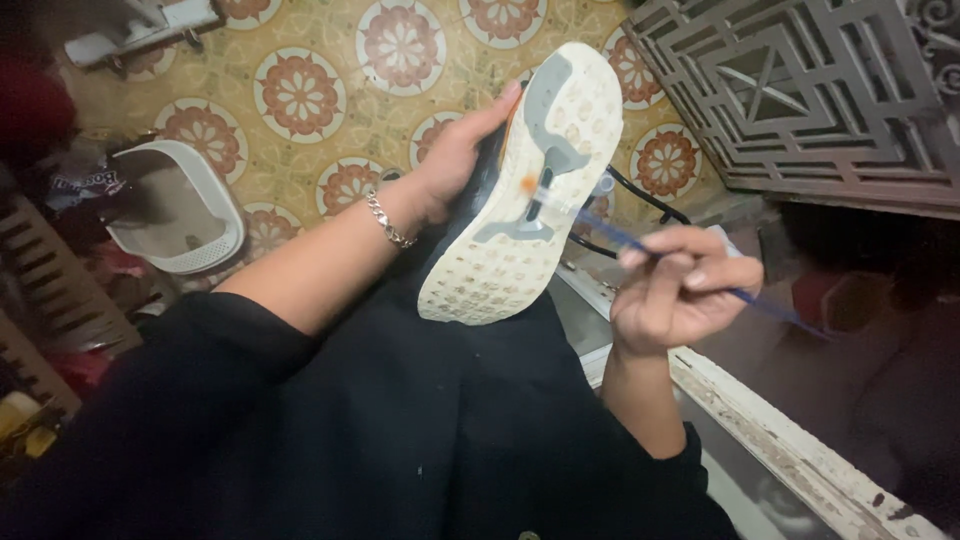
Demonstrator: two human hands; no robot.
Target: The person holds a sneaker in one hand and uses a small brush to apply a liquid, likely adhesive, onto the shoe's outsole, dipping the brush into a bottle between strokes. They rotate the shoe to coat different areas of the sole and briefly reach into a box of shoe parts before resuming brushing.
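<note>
My left hand [452, 160] grips a sneaker [525, 190] from its dark upper side, turning the whitish, nubby sole with grey inserts toward me. A silver chain bracelet [388, 222] sits on that wrist. My right hand [678, 285] pinches a thin blue-handled brush [640, 245]; its orange-tipped end touches the grey insert near the middle of the sole. The shoe rests above my lap, which is covered in black cloth [400, 420].
The floor has yellow tiles with red flower rounds [300, 95]. A white plastic basin [180, 210] lies at left. A carved wooden lattice panel [800, 90] stands at upper right. A worn white-painted ledge [780, 440] runs along the lower right.
</note>
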